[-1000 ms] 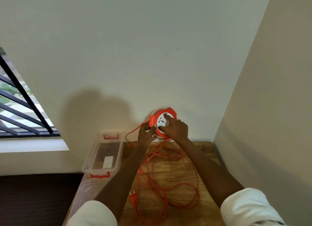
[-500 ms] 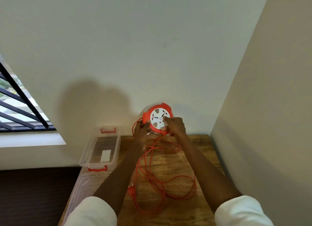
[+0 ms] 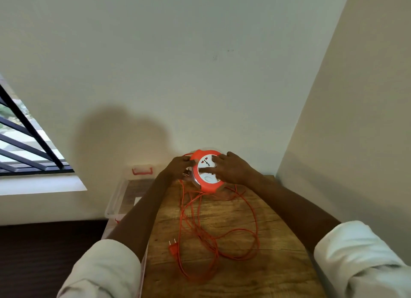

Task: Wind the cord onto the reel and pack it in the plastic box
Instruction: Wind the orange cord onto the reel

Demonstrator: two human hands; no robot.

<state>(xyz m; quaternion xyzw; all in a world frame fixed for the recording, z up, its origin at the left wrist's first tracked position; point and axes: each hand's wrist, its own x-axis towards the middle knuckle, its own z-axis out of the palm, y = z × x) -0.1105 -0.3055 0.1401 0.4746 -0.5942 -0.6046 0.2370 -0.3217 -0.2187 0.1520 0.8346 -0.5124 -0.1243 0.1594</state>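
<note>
**Snag risk during winding**

Reel (image 3: 205, 172) is held at the table's (image 3: 278, 273) far edge: left hand (image 3: 179, 166) grips its rim, right hand (image 3: 231, 169) lies spread on its face. Loose cord (image 3: 219, 235) loops overlap; plug (image 3: 172, 248) may catch. Box (image 3: 115, 199) waits just left.

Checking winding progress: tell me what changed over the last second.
The reel turned, its white socket face at a new angle; the right hand shifted across it. The left hand still grips its rim. Cord, plug and box look unchanged.
</note>
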